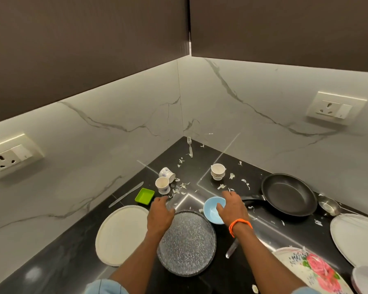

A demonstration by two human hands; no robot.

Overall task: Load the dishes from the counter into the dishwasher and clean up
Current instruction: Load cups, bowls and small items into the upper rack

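A light blue bowl (210, 211) sits tilted on the black counter (72, 257), beside the far rim of a dark speckled plate (187, 242). My right hand (232, 209), with an orange thread at the wrist, grips the bowl: the thumb is inside it and the fingers lie over its far rim. Above the speckled plate's far left edge my left hand (159, 215) hovers, its fingers loosely bent and holding nothing. A round white plate (119, 234) lies to the left.
Around them are a green square dish (144, 195), a knife (125, 194), an upright cup (162, 185), a tipped cup (167, 172), a white cup (217, 171), a fork (190, 146), a black pan (289, 194), a floral plate (312, 270) and scattered peel scraps.
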